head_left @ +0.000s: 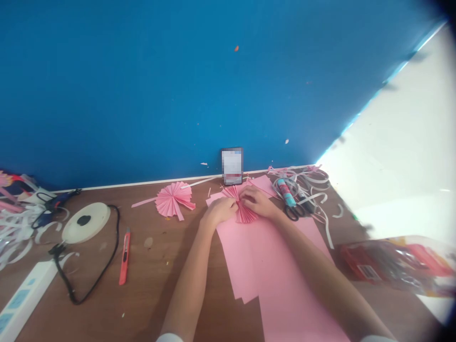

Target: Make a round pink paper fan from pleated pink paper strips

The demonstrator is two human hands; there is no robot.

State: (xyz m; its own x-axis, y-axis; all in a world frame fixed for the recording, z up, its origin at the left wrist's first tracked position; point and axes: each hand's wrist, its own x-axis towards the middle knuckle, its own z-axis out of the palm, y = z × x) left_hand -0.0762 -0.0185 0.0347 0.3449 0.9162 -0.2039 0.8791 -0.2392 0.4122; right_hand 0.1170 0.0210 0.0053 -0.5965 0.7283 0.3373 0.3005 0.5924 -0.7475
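Both hands are at a pleated pink paper fan point(247, 214) on the far part of some pink paper sheets point(274, 266). My left hand point(223, 210) grips the fan's middle from the left, fingers bent inward. From the right, my right hand point(258, 201) has its fingers curled onto the same folds. The pleats spread out above and below the hands; the fingertips are partly hidden. To the left lies a second pleated pink paper rosette point(173, 199), opened nearly into a full round, with a pink strip sticking out at its left.
A phone point(232, 166) leans against the blue wall. Scissors point(295, 212), a blue-and-pink glue stick point(286, 192) and white strips lie right. At left are a red utility knife point(124, 256), a corded round white device point(86, 222) and a power strip point(26, 301). A red plastic package point(395, 263) lies far right.
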